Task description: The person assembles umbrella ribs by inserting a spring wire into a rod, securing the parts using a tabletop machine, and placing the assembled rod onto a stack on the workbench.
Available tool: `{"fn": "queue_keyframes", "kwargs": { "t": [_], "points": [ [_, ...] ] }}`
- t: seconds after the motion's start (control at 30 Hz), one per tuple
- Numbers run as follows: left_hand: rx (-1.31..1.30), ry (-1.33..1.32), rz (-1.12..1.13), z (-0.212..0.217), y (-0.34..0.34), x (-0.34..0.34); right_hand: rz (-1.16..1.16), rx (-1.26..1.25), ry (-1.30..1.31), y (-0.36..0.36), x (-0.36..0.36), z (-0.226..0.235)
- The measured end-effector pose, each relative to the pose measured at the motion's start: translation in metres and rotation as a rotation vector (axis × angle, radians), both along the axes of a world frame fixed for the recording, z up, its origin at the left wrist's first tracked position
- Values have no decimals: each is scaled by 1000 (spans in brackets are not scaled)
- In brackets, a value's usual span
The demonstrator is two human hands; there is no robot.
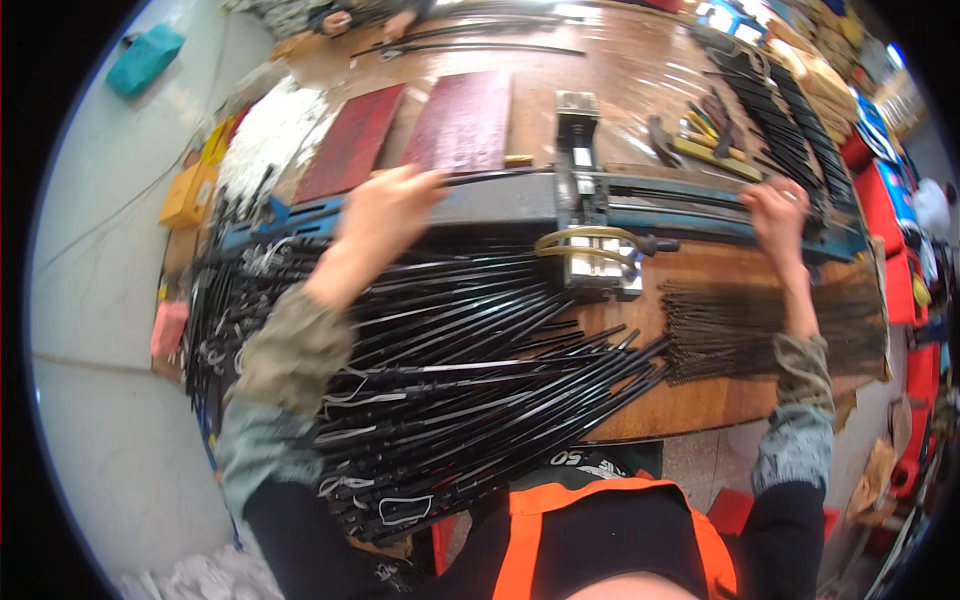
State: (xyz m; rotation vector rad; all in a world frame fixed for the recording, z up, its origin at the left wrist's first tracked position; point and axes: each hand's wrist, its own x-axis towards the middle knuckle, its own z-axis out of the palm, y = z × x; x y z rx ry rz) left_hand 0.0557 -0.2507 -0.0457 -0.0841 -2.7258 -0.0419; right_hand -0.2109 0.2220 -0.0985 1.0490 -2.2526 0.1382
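My left hand (392, 208), blurred by motion, is closed round a thin black rod (490, 175) that runs right toward the clamp block (580, 190) of a blue metal bench fixture (490, 200). My right hand (780, 208) is closed at the right part of the fixture, above its rails (670, 192); what its fingers pinch is hidden. A yellowish hose (590, 234) curves over the block's near side. Below my left arm lies a wide pile of black rods (450, 350), some with white cord loops (405, 510).
Brown, spring-like strands (740, 330) lie near my right forearm. Beyond the fixture are two dark red boards (460, 125), hand tools (710, 140) and bundled black rods (770, 110). Another person's hands (400, 25) are at the far edge. A yellow box (188, 195) stands left.
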Motion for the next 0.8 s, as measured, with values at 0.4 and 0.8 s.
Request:
{"fn": "queue_keyframes", "kwargs": {
  "t": [0.4, 0.8],
  "points": [
    [262, 2, -229, -50, 54, -75, 120, -168, -38, 48, -33, -47],
    [316, -36, -231, -51, 59, -88, -101, -193, -76, 31, -1, -27]
  ]
}}
